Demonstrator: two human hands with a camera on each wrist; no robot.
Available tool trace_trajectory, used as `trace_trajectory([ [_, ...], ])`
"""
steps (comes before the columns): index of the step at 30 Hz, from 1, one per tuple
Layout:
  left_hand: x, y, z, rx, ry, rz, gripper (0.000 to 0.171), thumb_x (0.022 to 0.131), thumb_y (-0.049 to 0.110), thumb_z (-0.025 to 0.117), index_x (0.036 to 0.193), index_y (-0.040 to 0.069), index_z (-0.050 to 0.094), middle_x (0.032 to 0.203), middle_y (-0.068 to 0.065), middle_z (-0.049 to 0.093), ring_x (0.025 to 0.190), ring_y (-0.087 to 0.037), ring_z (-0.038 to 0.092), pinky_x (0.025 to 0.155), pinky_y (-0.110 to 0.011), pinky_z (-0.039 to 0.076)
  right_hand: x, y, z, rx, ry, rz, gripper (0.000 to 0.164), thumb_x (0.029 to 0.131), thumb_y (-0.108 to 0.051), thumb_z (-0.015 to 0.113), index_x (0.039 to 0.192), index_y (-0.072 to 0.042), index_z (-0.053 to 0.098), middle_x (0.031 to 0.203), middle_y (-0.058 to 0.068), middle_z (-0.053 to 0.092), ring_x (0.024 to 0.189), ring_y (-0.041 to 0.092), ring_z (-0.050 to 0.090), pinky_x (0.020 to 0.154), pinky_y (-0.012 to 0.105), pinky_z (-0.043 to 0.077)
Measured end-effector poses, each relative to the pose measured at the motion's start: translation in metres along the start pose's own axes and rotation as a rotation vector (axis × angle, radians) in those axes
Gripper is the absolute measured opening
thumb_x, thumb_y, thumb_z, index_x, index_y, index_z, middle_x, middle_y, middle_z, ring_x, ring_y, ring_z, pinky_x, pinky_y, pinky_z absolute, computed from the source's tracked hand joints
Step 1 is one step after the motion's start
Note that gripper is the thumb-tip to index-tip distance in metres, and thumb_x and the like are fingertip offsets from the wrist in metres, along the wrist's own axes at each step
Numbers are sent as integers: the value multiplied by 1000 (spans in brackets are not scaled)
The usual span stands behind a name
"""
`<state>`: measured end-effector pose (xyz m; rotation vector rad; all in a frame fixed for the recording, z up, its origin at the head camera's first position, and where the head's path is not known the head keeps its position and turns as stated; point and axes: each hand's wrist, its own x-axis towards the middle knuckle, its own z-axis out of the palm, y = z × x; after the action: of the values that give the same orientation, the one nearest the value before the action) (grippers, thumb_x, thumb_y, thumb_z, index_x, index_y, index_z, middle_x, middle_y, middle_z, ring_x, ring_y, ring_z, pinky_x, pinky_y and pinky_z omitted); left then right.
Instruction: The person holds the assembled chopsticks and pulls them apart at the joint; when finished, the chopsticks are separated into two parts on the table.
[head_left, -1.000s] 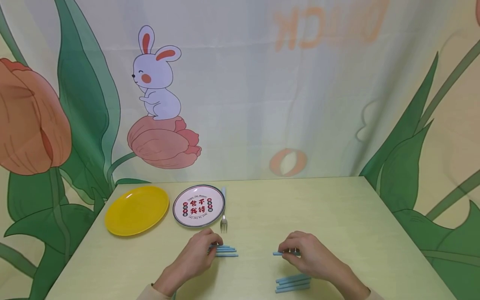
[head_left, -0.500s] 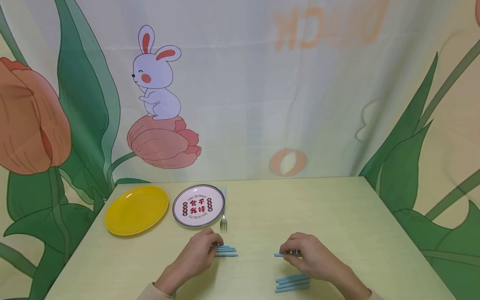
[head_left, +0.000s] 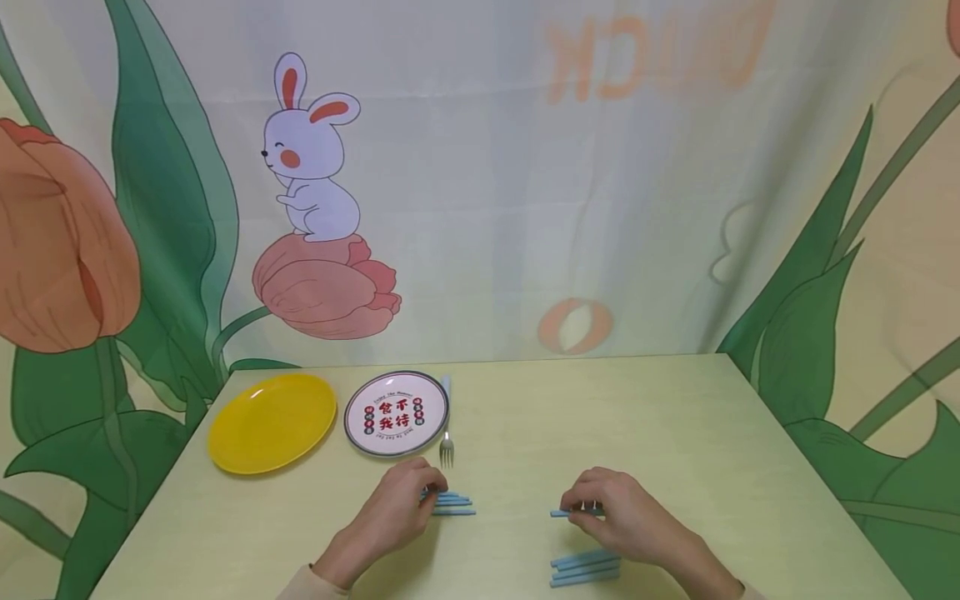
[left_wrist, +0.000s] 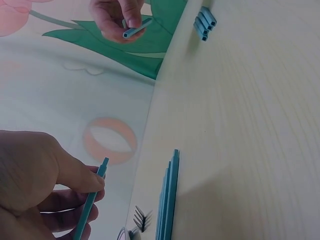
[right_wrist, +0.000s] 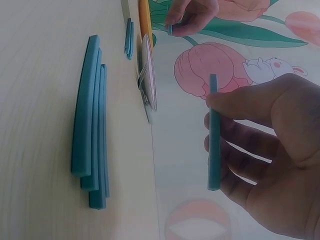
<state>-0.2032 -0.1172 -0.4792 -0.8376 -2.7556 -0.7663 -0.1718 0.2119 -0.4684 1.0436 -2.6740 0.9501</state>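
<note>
My left hand (head_left: 397,507) pinches a thin blue chopstick half (left_wrist: 91,202) between thumb and fingertips. A narrower stub shows at its end. Just below that hand, several similar chopstick halves (left_wrist: 169,200) lie side by side on the table. On the other side, my right hand (head_left: 622,515) pinches a thicker, squarish chopstick half (right_wrist: 214,135), raised above the table. In the left wrist view its near end looks hollow. A second group of thicker halves (head_left: 585,568) lies closer to me, below the right hand. The two held pieces are well apart.
At the back left lie a yellow plate (head_left: 272,425) and a white plate (head_left: 396,443) with red characters. A fork (head_left: 447,452) with a pale blue handle lies along the white plate's right edge. A printed cloth (head_left: 480,208) hangs behind the table (head_left: 675,433).
My right hand and its chopstick half have shifted very slightly right and toward me. The left hand stays almost still, and both groups on the table are unchanged.
</note>
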Motion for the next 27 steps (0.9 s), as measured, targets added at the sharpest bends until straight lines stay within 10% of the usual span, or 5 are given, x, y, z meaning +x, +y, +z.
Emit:
trace_trajectory([
  [27, 3, -4, 7, 19, -15, -3, 14, 76, -4, 70, 84, 8, 72, 81, 3, 61, 80, -11, 54, 75, -30, 48, -4, 1, 0, -12, -40, 57, 13, 82, -6, 75, 90, -16, 73, 86, -10, 66, 76, -3, 55, 66, 21, 51],
])
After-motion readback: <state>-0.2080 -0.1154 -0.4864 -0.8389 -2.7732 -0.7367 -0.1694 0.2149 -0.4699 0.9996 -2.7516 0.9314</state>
